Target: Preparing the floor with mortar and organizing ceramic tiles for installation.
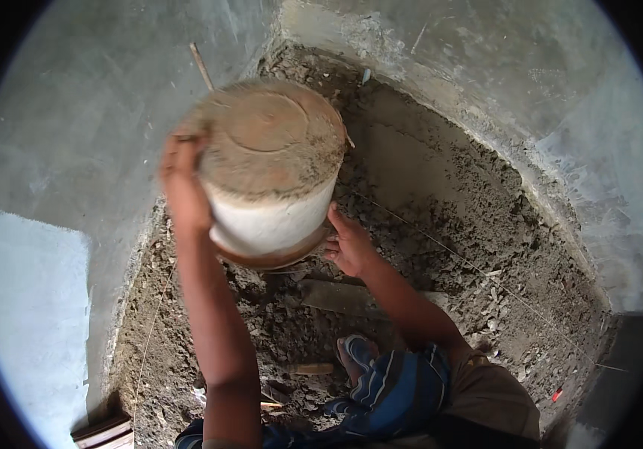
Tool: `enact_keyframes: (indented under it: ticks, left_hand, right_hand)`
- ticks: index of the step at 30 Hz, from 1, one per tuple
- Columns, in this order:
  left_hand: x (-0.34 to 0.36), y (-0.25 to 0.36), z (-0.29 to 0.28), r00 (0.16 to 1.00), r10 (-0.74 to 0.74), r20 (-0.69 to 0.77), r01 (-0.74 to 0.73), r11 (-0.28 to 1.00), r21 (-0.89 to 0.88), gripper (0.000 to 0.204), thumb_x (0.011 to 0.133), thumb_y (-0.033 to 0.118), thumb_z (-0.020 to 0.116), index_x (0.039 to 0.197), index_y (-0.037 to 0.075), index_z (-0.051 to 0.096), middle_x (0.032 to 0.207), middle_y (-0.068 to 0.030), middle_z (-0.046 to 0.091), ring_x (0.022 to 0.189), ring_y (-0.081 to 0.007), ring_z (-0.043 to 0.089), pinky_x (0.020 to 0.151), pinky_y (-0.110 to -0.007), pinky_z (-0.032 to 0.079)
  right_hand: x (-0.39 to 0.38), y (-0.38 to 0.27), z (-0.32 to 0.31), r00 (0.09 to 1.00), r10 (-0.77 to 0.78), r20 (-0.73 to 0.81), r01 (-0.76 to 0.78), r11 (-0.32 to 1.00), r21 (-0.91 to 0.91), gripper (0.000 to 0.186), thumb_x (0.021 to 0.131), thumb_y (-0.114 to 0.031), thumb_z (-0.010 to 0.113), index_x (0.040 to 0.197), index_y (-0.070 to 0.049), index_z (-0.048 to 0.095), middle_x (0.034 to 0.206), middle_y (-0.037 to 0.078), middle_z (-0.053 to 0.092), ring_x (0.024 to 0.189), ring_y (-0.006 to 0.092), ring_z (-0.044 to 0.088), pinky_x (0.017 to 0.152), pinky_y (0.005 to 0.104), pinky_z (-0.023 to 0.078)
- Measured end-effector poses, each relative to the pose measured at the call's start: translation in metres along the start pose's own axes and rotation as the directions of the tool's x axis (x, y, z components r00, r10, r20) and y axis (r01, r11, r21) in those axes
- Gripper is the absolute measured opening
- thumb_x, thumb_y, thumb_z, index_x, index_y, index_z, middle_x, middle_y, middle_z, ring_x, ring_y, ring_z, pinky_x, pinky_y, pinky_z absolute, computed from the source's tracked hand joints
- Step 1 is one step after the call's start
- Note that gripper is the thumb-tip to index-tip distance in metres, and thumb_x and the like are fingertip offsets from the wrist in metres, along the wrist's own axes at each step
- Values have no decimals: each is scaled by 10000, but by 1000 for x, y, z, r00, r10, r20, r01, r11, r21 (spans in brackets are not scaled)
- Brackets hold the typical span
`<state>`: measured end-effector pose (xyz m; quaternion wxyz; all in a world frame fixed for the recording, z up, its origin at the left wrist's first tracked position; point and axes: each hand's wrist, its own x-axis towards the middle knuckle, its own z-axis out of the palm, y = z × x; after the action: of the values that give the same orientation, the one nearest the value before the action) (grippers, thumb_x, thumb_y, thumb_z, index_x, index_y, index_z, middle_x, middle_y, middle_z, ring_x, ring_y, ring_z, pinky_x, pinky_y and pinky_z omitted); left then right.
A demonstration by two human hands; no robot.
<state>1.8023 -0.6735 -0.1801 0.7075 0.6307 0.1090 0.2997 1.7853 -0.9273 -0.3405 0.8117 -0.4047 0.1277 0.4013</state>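
A white bucket (273,221) is held up in front of me, tipped over so that its mud-caked bottom faces up toward me. My left hand (184,183) is closed on its left side, fingers over the edge of the bottom; this hand is slightly blurred. At the lower right, near the rim, my right hand (351,245) grips the bucket, with some fingertips hidden behind it. The bucket's mouth points away, so its inside is out of sight. Smooth wet mortar (404,150) lies on the ground beyond it.
Grey plastered walls (486,67) meet in a corner ahead. A string (456,254) crosses the rough soil (426,344). A flat board (344,297) and a short wood piece (312,369) lie near my sandalled foot (359,352). A stick (202,66) shows behind the bucket.
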Motion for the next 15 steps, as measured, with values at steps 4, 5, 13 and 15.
enact_keyframes:
  ticks: [4,5,13,15]
  left_hand:
    - [5,-61,-16,918,-375,-129,386,766,514,496,880,349,519,1191,-1,681,1193,-213,677,1167,-321,599,1055,-364,408]
    - [7,-62,-24,925,-341,-166,379,808,451,476,868,346,552,1162,-2,687,1174,-204,684,1139,-300,607,1026,-347,427]
    - [-63,127,-100,973,175,150,-205,954,218,755,860,466,725,1339,-57,466,1170,-193,633,1065,-269,624,989,-365,474]
    - [-93,167,-152,993,95,65,-108,959,260,800,855,506,724,1352,-56,446,1205,-200,608,1128,-282,591,1011,-389,458]
  right_hand:
    - [2,2,2,924,-18,-382,-62,978,-197,522,896,-564,687,1034,-94,508,744,-48,357,605,77,345,521,261,344]
    - [-3,3,5,958,-89,-272,15,965,-263,491,906,-524,690,1072,-95,517,743,-48,366,597,77,354,521,263,355]
    - [-63,-37,81,844,-526,102,525,772,-358,428,993,-313,621,1358,-128,495,865,-33,527,629,73,418,589,257,408]
    - [-76,-49,123,714,-613,339,698,583,-415,387,995,-223,614,1332,-67,506,908,0,583,635,69,435,602,247,421]
